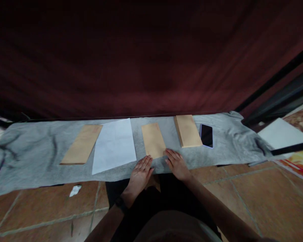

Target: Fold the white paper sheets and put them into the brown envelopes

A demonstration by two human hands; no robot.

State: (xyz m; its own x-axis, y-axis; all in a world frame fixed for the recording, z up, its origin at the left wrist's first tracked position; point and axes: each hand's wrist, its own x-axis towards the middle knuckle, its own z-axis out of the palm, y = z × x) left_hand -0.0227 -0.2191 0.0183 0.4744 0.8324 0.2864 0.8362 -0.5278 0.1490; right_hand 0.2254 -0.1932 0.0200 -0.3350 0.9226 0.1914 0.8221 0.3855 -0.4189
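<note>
Left hand [141, 169]: released and laid nearly flat; the near left corner of the envelope [153, 139] was touched by its fingertips.
Right hand [176, 164]: released, fingers loosely bent; the near right corner was touched, with nothing seen to be grasped.
Skew: the envelope could, it was judged, be turned askew if its corners were pushed unevenly.
Buckling: its near edge could be bent if pressed inward, as only soft cloth [229, 141] was spread beneath.
Sheet [114, 146]: placed just left of the left hand; it could be dragged if brushed by that hand.
Stack [188, 131]: set beyond the right hand, slightly rightward; its layers could be spread by a knock.
Phone [206, 135]: laid farther right of that hand.
Envelope: laid flat, ahead of and between both hands.
</note>
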